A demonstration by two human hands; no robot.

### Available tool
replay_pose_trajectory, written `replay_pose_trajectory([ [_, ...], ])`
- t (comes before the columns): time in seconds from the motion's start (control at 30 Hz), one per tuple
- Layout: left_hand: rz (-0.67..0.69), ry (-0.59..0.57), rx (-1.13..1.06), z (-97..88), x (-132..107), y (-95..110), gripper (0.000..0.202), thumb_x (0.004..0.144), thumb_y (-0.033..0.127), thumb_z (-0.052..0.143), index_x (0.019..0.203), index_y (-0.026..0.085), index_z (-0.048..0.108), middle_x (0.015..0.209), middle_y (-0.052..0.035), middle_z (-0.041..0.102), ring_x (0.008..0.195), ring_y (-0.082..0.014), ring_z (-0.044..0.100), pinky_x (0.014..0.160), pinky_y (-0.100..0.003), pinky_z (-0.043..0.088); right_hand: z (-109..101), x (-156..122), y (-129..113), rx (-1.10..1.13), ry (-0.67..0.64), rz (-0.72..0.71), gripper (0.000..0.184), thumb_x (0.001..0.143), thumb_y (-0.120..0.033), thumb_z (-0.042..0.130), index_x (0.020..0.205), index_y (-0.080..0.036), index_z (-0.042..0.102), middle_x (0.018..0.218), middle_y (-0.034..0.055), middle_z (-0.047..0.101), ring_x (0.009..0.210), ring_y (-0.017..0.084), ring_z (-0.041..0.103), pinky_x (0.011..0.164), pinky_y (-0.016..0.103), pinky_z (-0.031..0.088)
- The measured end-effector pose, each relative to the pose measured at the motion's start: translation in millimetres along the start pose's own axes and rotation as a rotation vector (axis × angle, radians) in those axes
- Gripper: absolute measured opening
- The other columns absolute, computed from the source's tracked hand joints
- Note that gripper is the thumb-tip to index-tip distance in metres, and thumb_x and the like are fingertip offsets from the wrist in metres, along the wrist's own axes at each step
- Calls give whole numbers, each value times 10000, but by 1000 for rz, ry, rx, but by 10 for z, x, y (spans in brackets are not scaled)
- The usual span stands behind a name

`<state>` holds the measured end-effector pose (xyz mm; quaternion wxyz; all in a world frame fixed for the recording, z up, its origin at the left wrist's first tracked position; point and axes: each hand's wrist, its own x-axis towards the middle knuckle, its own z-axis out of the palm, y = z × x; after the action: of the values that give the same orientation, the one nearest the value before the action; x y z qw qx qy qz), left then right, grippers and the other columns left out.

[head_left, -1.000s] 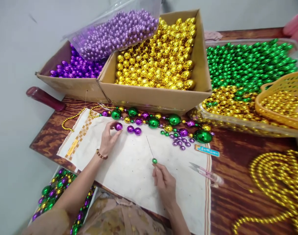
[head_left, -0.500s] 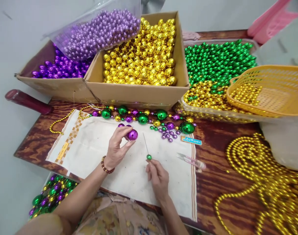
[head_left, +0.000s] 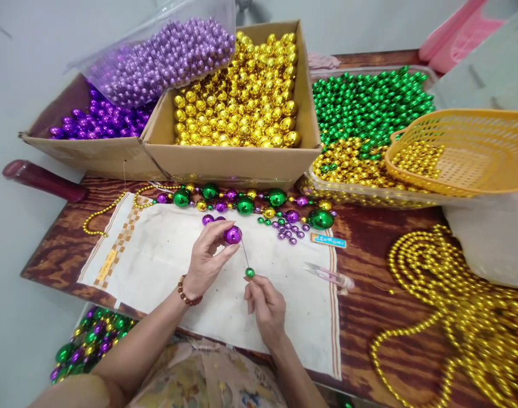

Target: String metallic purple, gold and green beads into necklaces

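Note:
Between the thumb and fingers of my left hand (head_left: 206,258) is a shiny purple bead (head_left: 232,234). My right hand (head_left: 265,309) pinches the lower end of a long thin needle (head_left: 245,253), which slants up and left. A small green bead (head_left: 250,272) sits on the needle just above my right fingertips. The needle's tip reaches the right side of the purple bead; whether it is inside the hole I cannot tell. Beneath both hands lies a white cloth (head_left: 157,255). Loose purple beads (head_left: 208,219) rest behind my left fingers, and small lilac beads (head_left: 288,229) lie farther right.
Strung beads (head_left: 245,205) run along the cloth's back edge. Thread snips (head_left: 329,275) lie at right, near coiled gold bead strands (head_left: 467,317). Behind stand a cardboard box (head_left: 233,161) of gold beads, a clear tub (head_left: 369,195) and a yellow basket (head_left: 475,122).
My right hand has moved left with the needle and green bead, bringing the needle's tip to the purple bead. My left hand still holds that bead. The whole view has shifted slightly.

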<state>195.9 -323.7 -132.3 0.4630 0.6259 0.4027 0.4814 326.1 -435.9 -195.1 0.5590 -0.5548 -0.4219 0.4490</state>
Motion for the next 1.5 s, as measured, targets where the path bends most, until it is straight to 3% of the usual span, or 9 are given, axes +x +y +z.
replay_pose_trajectory([
  [0.17, -75, -8, -79, -4, -8, 58, 338, 909, 270, 631, 1244, 265, 666, 1248, -108, 554, 1040, -197, 622, 787, -286, 586, -7, -10, 13, 23, 12, -4, 232, 989, -310, 484, 965, -164, 663, 601, -36, 568, 375, 66, 453, 382, 198, 377],
  [0.3, 11, 39, -38, -15, 16, 62, 331, 861, 229, 695, 1190, 265, 699, 1163, -83, 582, 1082, -186, 599, 880, -290, 565, -53, -55, 48, 29, 32, -8, 205, 989, -278, 490, 971, -162, 658, 602, -41, 554, 378, 63, 449, 392, 201, 367],
  [0.43, 44, 84, -57, -21, 42, 52, 314, 829, 220, 731, 1140, 253, 718, 1133, -76, 593, 1063, -176, 607, 873, -282, 574, -104, -114, 60, 2, 12, -13, 190, 992, -254, 480, 972, -168, 648, 619, -38, 564, 393, 67, 464, 411, 206, 386],
  [0.67, -89, 154, -301, 4, 125, 85, 291, 823, 223, 739, 1111, 257, 710, 1092, -42, 643, 854, -149, 692, 731, -293, 619, -90, -148, 60, -58, -70, -87, 185, 998, -220, 455, 978, -179, 634, 602, -46, 567, 377, 62, 467, 411, 196, 375],
  [0.8, -142, 209, -389, 29, 180, 116, 276, 795, 248, 772, 1064, 224, 714, 1036, -44, 694, 854, -155, 701, 742, -294, 617, -72, -137, 71, -77, -100, -106, 190, 997, -201, 446, 962, -180, 631, 587, -51, 560, 367, 59, 452, 406, 193, 363],
  [0.97, -179, 214, -458, 63, 198, 132, 273, 780, 251, 788, 1043, 223, 721, 976, -35, 720, 831, -163, 714, 746, -313, 615, -66, -152, 78, -77, -93, -76, 180, 999, -203, 450, 987, -186, 629, 602, -49, 570, 375, 59, 455, 409, 193, 368],
  [1.27, -214, 212, -521, 63, 207, 161, 275, 767, 265, 801, 1028, 213, 730, 1037, -53, 729, 814, -154, 708, 726, -306, 610, -31, -133, 191, -58, -62, -108, 169, 993, -208, 470, 998, -185, 637, 597, -48, 580, 350, 54, 451, 371, 186, 348],
  [1.5, -241, 199, -565, 107, 201, 175, 271, 742, 268, 821, 996, 216, 742, 964, -30, 722, 783, -149, 708, 726, -322, 625, -4, -92, 105, -59, -53, -98, 170, 1000, -213, 464, 991, -181, 631, 606, -46, 585, 354, 54, 459, 381, 189, 362],
])
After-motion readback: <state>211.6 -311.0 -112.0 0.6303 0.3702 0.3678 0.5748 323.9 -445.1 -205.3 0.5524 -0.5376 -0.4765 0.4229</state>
